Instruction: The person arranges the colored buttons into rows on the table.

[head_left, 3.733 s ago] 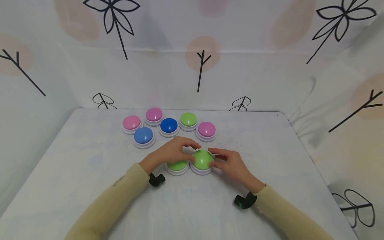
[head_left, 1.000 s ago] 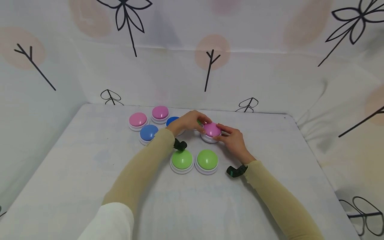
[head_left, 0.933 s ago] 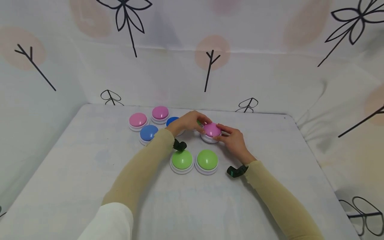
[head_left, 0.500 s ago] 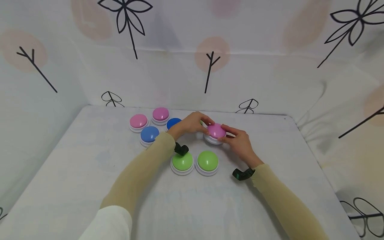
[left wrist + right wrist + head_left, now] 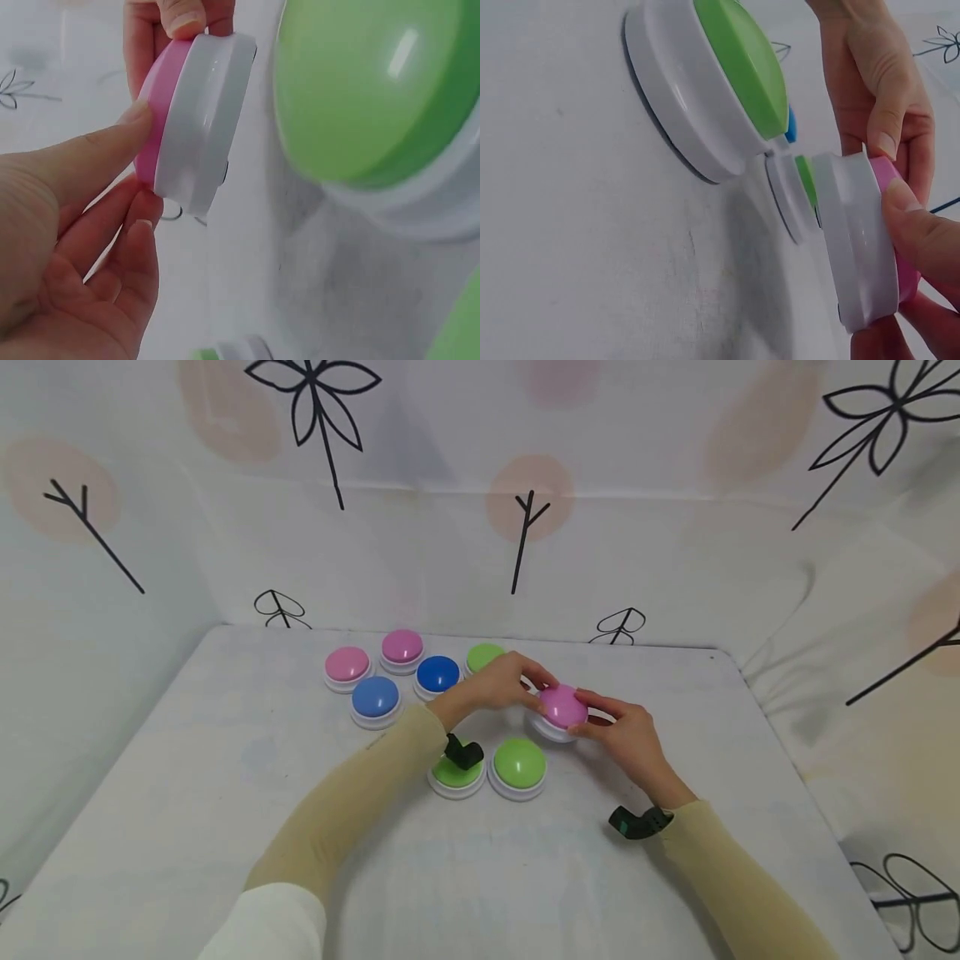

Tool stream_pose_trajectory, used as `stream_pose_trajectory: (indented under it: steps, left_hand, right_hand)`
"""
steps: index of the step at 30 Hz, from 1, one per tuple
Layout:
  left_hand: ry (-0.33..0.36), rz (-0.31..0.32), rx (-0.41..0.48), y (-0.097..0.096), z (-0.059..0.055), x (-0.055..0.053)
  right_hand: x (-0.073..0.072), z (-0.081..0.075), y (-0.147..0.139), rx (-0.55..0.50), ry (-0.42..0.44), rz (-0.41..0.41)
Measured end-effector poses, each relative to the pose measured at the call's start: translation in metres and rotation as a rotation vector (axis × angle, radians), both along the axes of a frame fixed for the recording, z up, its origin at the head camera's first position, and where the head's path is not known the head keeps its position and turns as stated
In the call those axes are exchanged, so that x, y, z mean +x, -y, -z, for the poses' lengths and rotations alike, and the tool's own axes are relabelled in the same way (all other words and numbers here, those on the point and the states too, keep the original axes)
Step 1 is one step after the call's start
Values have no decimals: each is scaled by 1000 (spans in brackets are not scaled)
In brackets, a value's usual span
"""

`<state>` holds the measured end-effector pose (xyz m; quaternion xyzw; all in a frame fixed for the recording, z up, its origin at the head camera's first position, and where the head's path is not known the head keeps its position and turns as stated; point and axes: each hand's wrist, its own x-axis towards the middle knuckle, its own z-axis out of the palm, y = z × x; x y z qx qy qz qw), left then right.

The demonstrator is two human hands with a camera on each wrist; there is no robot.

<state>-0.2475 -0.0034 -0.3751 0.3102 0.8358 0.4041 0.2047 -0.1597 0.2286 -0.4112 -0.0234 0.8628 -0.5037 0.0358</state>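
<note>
In the head view a pink dome push button [image 5: 562, 706] with a white base is held between both hands. My left hand [image 5: 495, 683] pinches its left side with thumb and fingers. From the right, my right hand [image 5: 628, 739] grips the opposite side. Both wrist views show the button's white base [image 5: 202, 112] raised off the table, its pink dome [image 5: 906, 255] between the thumbs and fingers. Just in front stand two green push buttons side by side, the right one [image 5: 520, 763] in full view and the left one [image 5: 453, 775] partly covered by the left wrist camera.
Behind the left arm sit a light blue button [image 5: 375, 697], a dark blue button [image 5: 438, 673], two pink buttons, one at the far left [image 5: 347, 664], and a partly hidden green button [image 5: 483, 653]. The white table [image 5: 187, 793] ends at a patterned cloth wall [image 5: 420, 552].
Both hands left the right front green button and took hold of the pink one. They have since lifted it and carried it right and nearer, uncovering part of the back green button.
</note>
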Motion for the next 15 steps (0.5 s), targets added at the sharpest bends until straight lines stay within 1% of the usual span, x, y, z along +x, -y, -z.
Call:
stream_pose_trajectory:
  steps: [5,8,12,15]
  left_hand:
    - [-6,11,-15,-9,-1,16]
    - [-20,18,-27,-12,-1,25]
    - [-28,13,-18,-16,3,35]
    - [-26,9,-14,-19,6,43]
  right_hand:
    - [15,0,-8,38,-14,9]
    - [23,1,-11,27,-20,15]
    - [34,3,-13,11,-39,24]
    - [42,5,-13,18,-58,35]
